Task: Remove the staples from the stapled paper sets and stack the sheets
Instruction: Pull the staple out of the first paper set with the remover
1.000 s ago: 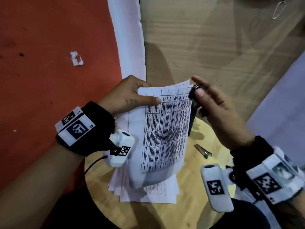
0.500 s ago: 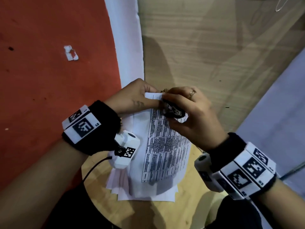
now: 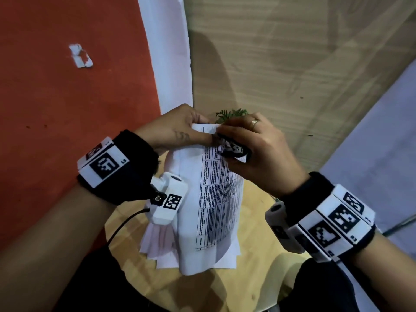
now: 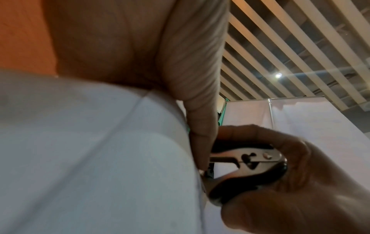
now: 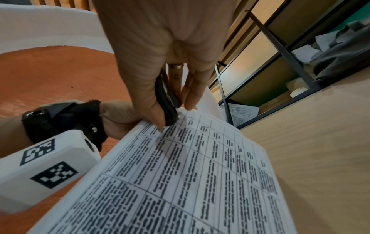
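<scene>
- Stapled paper set (image 3: 216, 199): printed table sheets, held up above the round wooden table (image 3: 254, 287); upper edge raised, lower part curving down toward the table.
- Left hand (image 3: 173, 129): pinches the set at its top left corner, thumb laid across the printed face, fingers behind the sheets.
- Right hand (image 3: 254, 149): closed round a staple remover (image 3: 233, 150), a ring on one finger.
- Staple remover: black grips with metal claws (the metal hinge shows best in the left wrist view (image 4: 246, 164)); its tip touches the top corner of the set just beside the left thumb. The staple itself is too small to make out.
- Loose sheets (image 3: 157, 246): a fanned pile flat on the table, under the held set.
- Surroundings: red floor (image 3: 67, 109) to the left with a white paper scrap (image 3: 80, 56) lying on it; a green sprig (image 3: 231, 113) behind the hands.
</scene>
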The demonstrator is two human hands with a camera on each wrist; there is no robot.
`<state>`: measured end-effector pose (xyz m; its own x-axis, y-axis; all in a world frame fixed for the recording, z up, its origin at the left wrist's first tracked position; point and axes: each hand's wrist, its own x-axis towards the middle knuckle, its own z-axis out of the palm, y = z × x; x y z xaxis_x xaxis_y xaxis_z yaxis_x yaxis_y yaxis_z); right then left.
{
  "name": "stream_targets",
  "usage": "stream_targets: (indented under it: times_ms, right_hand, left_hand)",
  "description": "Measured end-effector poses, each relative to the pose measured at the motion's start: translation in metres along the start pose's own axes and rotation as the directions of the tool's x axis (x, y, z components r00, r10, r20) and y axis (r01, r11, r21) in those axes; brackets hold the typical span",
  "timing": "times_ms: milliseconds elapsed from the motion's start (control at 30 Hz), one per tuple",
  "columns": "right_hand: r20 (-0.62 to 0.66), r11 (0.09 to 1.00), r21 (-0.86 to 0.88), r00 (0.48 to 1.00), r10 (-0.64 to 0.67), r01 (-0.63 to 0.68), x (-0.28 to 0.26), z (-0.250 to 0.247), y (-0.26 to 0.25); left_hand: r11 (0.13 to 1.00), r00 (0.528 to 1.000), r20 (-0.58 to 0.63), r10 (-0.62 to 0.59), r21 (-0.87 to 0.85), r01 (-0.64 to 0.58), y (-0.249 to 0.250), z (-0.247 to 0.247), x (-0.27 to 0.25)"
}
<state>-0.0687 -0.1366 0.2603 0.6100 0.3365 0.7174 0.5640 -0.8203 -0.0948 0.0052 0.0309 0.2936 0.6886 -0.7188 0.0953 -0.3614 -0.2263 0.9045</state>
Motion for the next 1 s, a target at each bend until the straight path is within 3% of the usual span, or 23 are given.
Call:
stream_targets:
  times_ms: [500, 700, 1000]
  right_hand:
    - [0.048, 0.999, -0.025, 0.999, -0.018, 0.02, 0.001, 0.007, 0.005]
    - [0.032, 0.999, -0.03, 0.999, -0.036, 0.037, 0.001, 0.006, 0.007]
    - [-0.037, 0.999, -0.042, 0.999, -0.025, 0.023, 0.001, 0.016, 0.013]
  left_hand:
    - [0.998, 0.997, -0.068, 0.03, 0.052, -0.027, -0.008, 0.002, 0.004]
    - [0.999, 0.999, 0.015, 0.04, -0.022, -0.039, -0.011, 0.002, 0.005]
    - [0.999, 0.999, 0.028, 0.03, -0.031, -0.029, -0.022, -0.002, 0.013]
